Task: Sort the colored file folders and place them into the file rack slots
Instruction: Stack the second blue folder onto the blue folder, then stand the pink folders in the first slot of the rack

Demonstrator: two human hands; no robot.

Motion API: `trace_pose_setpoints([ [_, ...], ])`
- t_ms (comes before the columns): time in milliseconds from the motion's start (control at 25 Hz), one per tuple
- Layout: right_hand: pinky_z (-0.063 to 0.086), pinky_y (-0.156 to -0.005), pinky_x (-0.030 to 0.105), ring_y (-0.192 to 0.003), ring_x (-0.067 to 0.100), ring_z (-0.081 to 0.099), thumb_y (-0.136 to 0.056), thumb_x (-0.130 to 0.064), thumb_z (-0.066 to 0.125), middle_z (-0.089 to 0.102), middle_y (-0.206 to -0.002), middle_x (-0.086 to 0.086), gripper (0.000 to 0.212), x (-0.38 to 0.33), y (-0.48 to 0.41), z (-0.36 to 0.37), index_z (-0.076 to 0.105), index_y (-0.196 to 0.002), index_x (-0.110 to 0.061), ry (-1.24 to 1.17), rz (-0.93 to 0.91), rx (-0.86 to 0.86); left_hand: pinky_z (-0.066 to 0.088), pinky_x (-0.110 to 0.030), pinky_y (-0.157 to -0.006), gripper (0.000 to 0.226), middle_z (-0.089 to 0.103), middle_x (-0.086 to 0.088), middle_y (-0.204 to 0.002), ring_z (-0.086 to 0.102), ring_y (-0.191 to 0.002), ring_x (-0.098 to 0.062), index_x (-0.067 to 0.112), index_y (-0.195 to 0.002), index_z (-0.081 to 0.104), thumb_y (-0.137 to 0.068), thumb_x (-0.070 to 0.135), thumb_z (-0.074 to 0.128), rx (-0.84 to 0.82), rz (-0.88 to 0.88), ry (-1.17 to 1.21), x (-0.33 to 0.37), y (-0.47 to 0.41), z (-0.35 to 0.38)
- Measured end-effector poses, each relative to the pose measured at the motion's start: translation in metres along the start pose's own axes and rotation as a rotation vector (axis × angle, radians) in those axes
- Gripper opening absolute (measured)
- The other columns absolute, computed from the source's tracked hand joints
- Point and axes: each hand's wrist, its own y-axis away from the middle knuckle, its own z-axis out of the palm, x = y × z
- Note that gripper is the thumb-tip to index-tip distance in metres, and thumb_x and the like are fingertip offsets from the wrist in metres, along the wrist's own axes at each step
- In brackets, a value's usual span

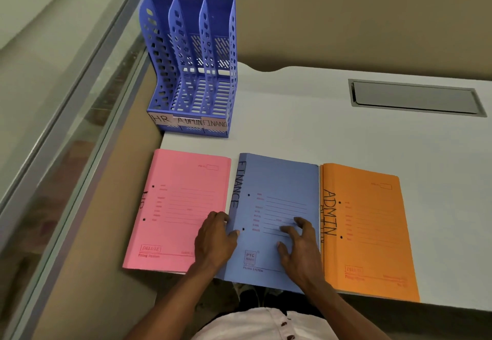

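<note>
1. Pickup of the blue folder [277, 187] marked FINANCE seems under way. It lies flat at 6 o'clock on the desk [319, 126].
2. The left hand [215, 241] grips its spine edge. The right hand [300, 246] rests on the cover, grasping nothing.
3. Its long axis runs 6 to 12, spine towards 9.
4. Next, probably: stand it upright and carry it to the rack [191, 73] at 11 o'clock, rightmost slot.

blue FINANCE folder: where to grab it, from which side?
Take the blue folder by its spine, the long left edge, coming from the left. That edge looks raised beside the pink folder, so fingers can likely get under it; the left hand grips it there. The right edge butts against the orange folder, leaving no gap. The right hand just presses on the cover.
</note>
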Motion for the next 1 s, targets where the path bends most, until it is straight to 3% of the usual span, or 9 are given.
trace_pose_setpoints([
  [160,0.056,-0.108,0.039,-0.139,0.025,0.053,-0.095,-0.021,0.077,0.045,-0.154,0.008,0.037,-0.013,-0.003,-0.008,0.069,-0.130,-0.018,-0.069,-0.085,-0.050,0.060,-0.031,-0.087,0.034,0.071,0.005,-0.115,0.068,-0.100,-0.013,0.023,-0.112,0.067,-0.086,0.036,0.083,-0.012,-0.107,0.118,-0.009,0.011,-0.013],
  [280,0.062,-0.096,0.040,-0.123,0.025,0.064,-0.093,-0.016,0.079,0.054,-0.142,0.006,0.033,-0.019,-0.012,-0.017,0.073,-0.125,-0.017,-0.111,-0.124,-0.082,0.059,-0.034,-0.094,0.031,0.073,0.003,-0.111,0.068,-0.099,-0.014,0.020,-0.112,0.069,-0.088,0.034,0.082,-0.011,-0.188,0.137,-0.011,0.020,-0.024],
  [480,0.057,-0.076,0.017,-0.106,0.020,0.069,-0.093,-0.015,0.081,0.063,-0.123,0.003,0.026,-0.045,-0.030,-0.022,0.076,-0.118,-0.016,-0.286,-0.192,-0.158,0.052,-0.027,-0.084,0.036,0.073,0.001,-0.109,0.067,-0.097,-0.017,0.018,-0.109,0.070,-0.086,0.043,0.081,0.138,-0.306,0.043,-0.032,0.031,-0.058],
  [560,0.056,-0.080,0.015,-0.107,0.017,0.069,-0.093,-0.019,0.081,0.064,-0.126,0.000,0.029,-0.067,-0.035,-0.022,0.074,-0.122,-0.018,-0.363,-0.185,-0.199,0.053,-0.029,-0.086,0.037,0.074,-0.001,-0.114,0.067,-0.101,-0.020,0.017,-0.111,0.071,-0.086,0.043,0.080,0.190,-0.336,-0.026,-0.044,0.028,-0.077],
  [680,0.060,-0.096,0.036,-0.114,0.018,0.068,-0.093,-0.029,0.081,0.066,-0.133,-0.001,0.046,-0.106,-0.048,-0.015,0.067,-0.135,-0.018,-0.432,-0.109,-0.295,0.055,-0.036,-0.096,0.049,0.069,-0.008,-0.130,0.066,-0.114,-0.026,0.012,-0.124,0.066,-0.087,0.041,0.080,0.242,-0.345,-0.126,-0.056,0.010,-0.109],
  [760,0.057,-0.099,0.037,-0.117,0.020,0.067,-0.093,-0.033,0.081,0.066,-0.137,0.001,0.057,-0.130,-0.055,-0.004,0.060,-0.143,-0.019,-0.447,-0.052,-0.350,0.053,-0.037,-0.098,0.059,0.065,-0.010,-0.136,0.064,-0.120,-0.030,0.009,-0.134,0.061,-0.087,0.040,0.081,0.268,-0.335,-0.162,-0.061,-0.008,-0.126],
  [960,0.053,-0.109,0.043,-0.135,0.028,0.061,-0.091,-0.036,0.082,0.056,-0.155,0.007,0.077,-0.172,-0.061,0.039,0.045,-0.156,-0.017,-0.358,0.083,-0.409,0.054,-0.032,-0.074,0.052,0.070,-0.009,-0.121,0.068,-0.103,-0.030,0.013,-0.119,0.063,-0.081,0.040,0.085,0.234,-0.374,-0.138,-0.066,-0.048,-0.146],
  [1000,0.052,-0.110,0.042,-0.136,0.028,0.059,-0.091,-0.037,0.081,0.054,-0.156,0.008,0.080,-0.176,-0.061,0.049,0.043,-0.158,-0.015,-0.310,0.088,-0.399,0.055,-0.033,-0.076,0.058,0.068,-0.011,-0.123,0.068,-0.105,-0.031,0.010,-0.121,0.061,-0.079,0.040,0.087,0.219,-0.395,-0.110,-0.069,-0.054,-0.145],
])
